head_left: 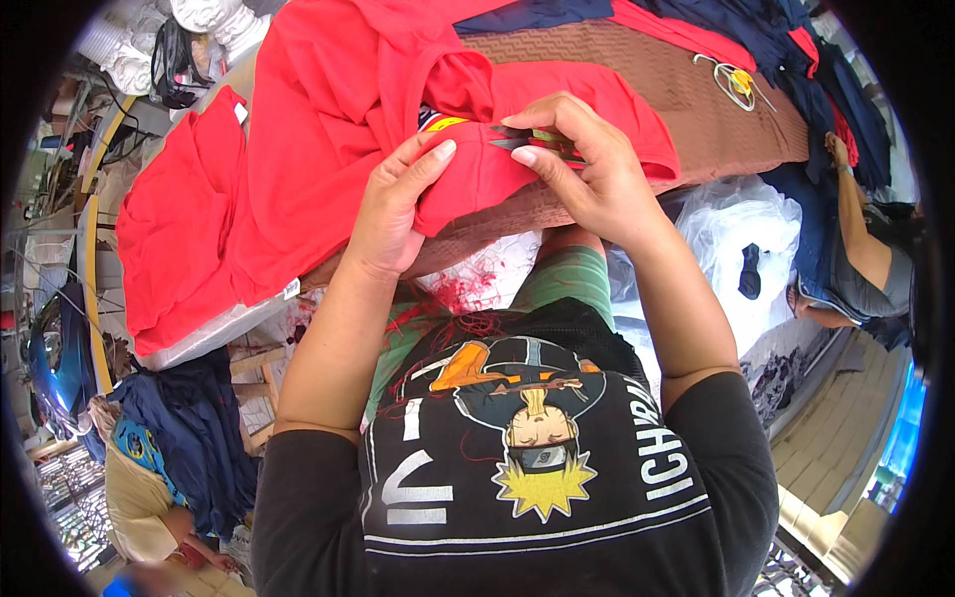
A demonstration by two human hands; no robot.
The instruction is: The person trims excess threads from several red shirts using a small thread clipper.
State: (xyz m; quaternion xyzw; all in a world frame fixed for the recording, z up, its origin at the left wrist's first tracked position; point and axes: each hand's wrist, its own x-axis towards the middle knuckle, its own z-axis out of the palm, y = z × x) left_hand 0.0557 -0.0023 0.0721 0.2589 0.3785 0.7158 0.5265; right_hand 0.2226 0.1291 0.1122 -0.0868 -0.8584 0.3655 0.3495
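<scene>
A red garment (308, 149) lies spread over the brown-covered table in front of me. My left hand (398, 194) pinches its edge between thumb and fingers, just beside a small blue, white and yellow patch (444, 123). In my right hand (587, 159) is a pair of small thread snips (515, 139), gripped between thumb and forefinger. Their dark blades point left and stand apart at a seam of the red cloth, close to my left fingertips. The snips' handles are partly hidden by my right fingers.
Brown textured cloth (647, 85) covers the table. A yellow measuring tape or cord (738, 82) lies there, with navy garments (796, 60) at the far right. Clear plastic (731, 234) sits below the right edge. Other people are at the right and lower left. Red threads lie over my lap.
</scene>
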